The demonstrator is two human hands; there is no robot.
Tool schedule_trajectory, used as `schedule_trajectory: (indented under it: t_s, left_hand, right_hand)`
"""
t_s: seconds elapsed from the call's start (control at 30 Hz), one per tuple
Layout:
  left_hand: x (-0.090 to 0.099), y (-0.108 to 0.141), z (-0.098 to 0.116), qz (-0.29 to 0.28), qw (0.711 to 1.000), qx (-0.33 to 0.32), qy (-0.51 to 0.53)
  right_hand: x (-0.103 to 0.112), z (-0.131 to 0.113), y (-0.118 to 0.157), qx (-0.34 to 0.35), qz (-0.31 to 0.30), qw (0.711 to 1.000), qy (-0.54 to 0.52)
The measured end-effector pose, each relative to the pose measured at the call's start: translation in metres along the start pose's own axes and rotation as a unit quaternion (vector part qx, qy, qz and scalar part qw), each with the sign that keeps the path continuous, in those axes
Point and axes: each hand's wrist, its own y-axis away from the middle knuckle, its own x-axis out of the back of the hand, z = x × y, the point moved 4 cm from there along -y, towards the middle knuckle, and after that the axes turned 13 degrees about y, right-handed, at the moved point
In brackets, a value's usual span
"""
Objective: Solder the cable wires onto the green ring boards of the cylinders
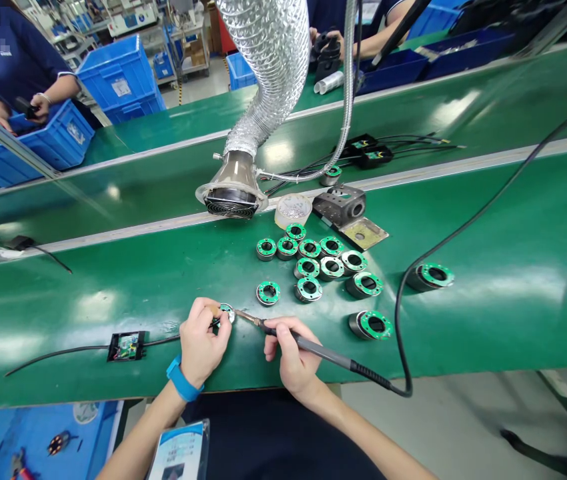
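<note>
My left hand [201,343], with a blue wrist strap, is closed at a small round part with a circuit board [227,312]. A black cable [163,339] runs under this hand from an open black box with a green circuit board [128,346]. Fingers partly hide the round part and the cable's end. In my right hand [293,353] is a soldering iron [326,350], gripped like a pen, its tip at the round part's right edge. Several metal rings topped with green circuit boards [308,289] stand beyond my hands.
A silver exhaust duct [268,73] hangs over the bench, its fan inlet [231,200] low. Behind the rings are a tub of silvery bits [293,209] and a soldering iron stand [341,205]. The iron's cord [401,320] loops at right. Co-workers [13,60] work across the line.
</note>
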Motion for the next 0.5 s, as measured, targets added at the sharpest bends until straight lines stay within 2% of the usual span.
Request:
schedule_trajectory:
  t_s: [0.5]
  left_hand:
    - [0.0028, -0.0033, -0.006, -0.024, 0.998, 0.032, 0.051]
  right_hand:
    - [0.0017, 0.0011, 0.0011, 0.008, 0.004, 1.0, -0.006]
